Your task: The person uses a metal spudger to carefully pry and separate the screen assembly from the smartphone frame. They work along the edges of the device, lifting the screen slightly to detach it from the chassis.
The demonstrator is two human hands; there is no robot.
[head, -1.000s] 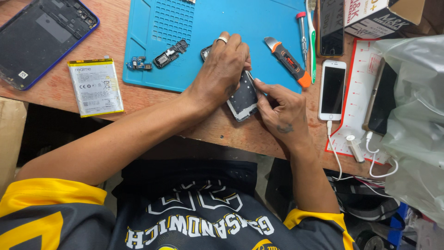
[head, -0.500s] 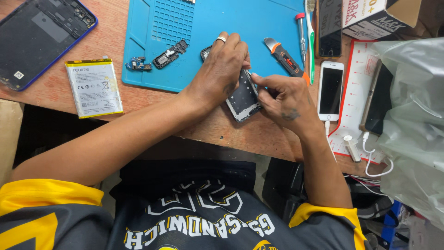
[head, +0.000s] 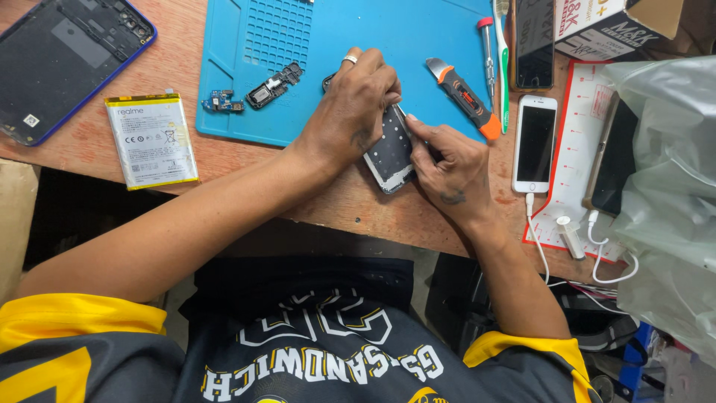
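1. We clamp the phone frame [head: 391, 153] under our left hand [head: 352, 112], fingers closed over its far end.
2. Its long axis runs away from us, straddling the blue mat [head: 403, 45] edge.
3. Our right hand [head: 451, 168] pinches its right edge, equally near.

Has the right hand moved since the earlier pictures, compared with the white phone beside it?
Cannot tell. The right hand works at the opened phone, about as far from the white phone as before; the camera shifted.
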